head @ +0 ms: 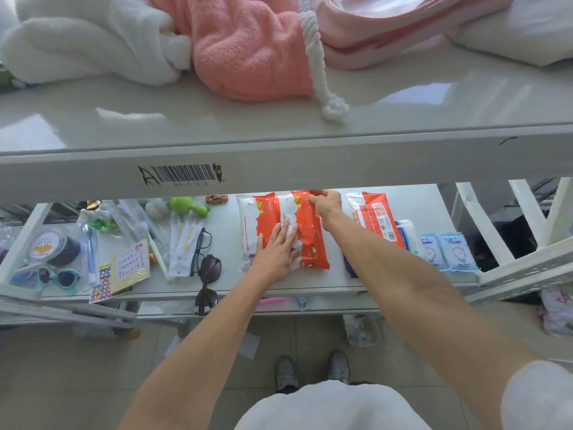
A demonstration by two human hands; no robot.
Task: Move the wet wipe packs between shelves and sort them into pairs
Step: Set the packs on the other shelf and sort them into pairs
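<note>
Two orange and white wet wipe packs lie side by side on the lower shelf: the left pack and the right pack. My left hand lies flat across both near their front ends, fingers straight. My right hand pinches the far end of the right pack. A third orange pack lies apart to the right. Two small pale blue wipe packs sit at the shelf's right end beside a white and blue pack.
The upper shelf with a barcode label overhangs the packs' far ends and carries white and pink towels. Left on the lower shelf lie sunglasses, spectacles, toys, stickers and a round tin. White rails stand at the right.
</note>
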